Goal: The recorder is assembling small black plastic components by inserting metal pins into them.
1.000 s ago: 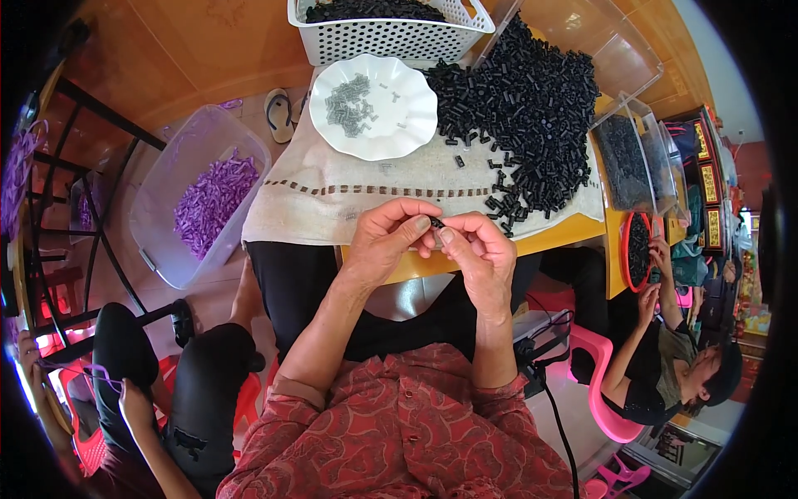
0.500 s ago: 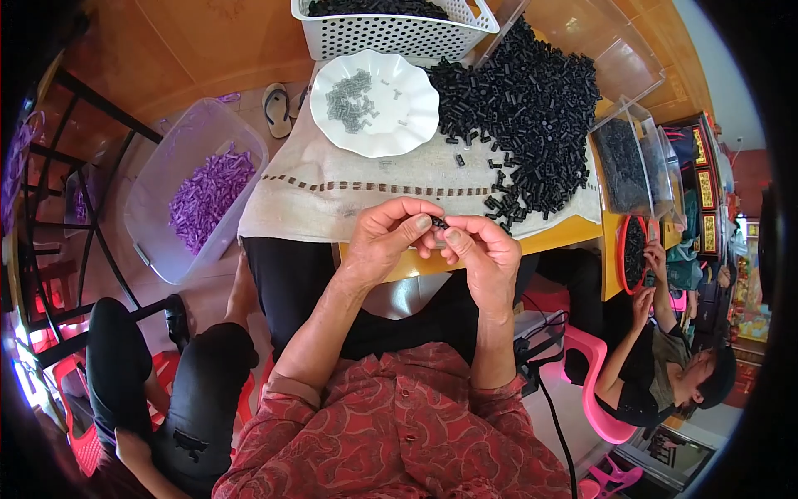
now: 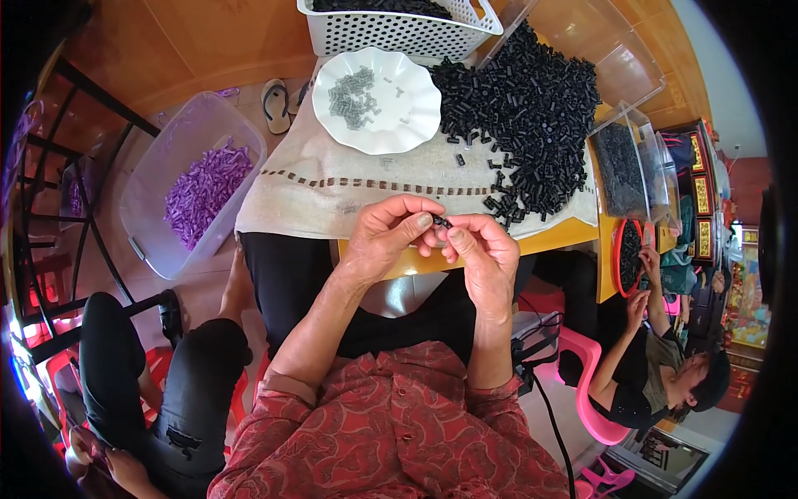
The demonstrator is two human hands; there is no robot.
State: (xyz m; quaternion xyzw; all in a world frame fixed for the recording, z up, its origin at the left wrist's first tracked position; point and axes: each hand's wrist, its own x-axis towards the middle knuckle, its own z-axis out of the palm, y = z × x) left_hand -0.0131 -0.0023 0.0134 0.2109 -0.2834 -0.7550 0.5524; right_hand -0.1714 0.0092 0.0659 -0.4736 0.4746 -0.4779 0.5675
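Observation:
Just past the table's near edge, my left hand (image 3: 385,239) and my right hand (image 3: 484,254) meet, thumbs and fingers pinched on one small black plastic piece (image 3: 441,222). Fingertips cover most of it, so its exact shape is hard to make out. A large heap of short black tubular plastic pieces (image 3: 540,116) spreads over the cloth (image 3: 287,195) beyond my right hand. Beyond my left hand, a white scalloped plate (image 3: 407,125) bears a small pile of clear plastic pieces (image 3: 352,98).
A white perforated basket (image 3: 399,35) of black pieces stands at the back. Clear bins (image 3: 623,166) are at the right, near a red tray (image 3: 619,258) where another person works. A translucent tub (image 3: 154,249) of purple pieces stands at left, with a seated person's legs (image 3: 199,374) below.
Both hands stay nearly in place, and the black piece shows slightly more between the fingertips. The view has shifted a little. The right-hand person's hands have moved slightly apart at the red tray.

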